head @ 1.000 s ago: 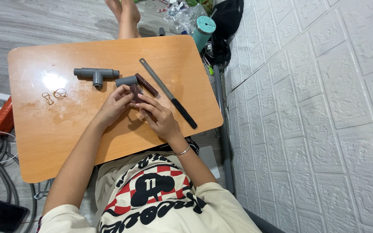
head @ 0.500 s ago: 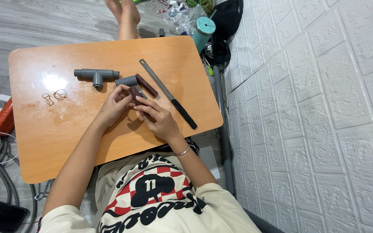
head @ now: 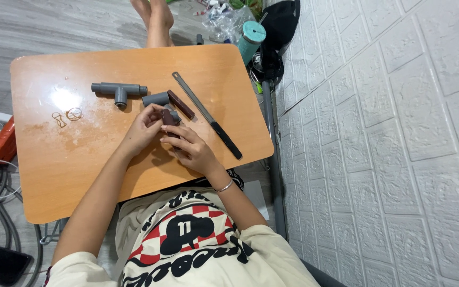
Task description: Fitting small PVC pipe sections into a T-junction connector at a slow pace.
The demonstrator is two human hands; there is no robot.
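Both hands meeting mid-table: left hand (head: 145,127) and right hand (head: 189,149) pinching 1 small dark-brown block (head: 169,118) between fingertips, raised just off the wooden table (head: 81,159), beside grey pipe stub (head: 156,99), likely for close handling.

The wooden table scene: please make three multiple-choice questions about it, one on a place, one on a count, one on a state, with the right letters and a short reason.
1. Where does the grey T-shaped pipe lie?
A. on the table
B. on the floor
C. in a hand

2. How many thin wire rings lie near the table's left side?
A. two
B. five
C. none

3. What do the hands do?
A. rest flat
B. hold a small dark piece together
C. hang off the table

Answers: 1 A, it rests on the wood. 2 A, two lie there. 3 B, left hand and right hand meet on it.
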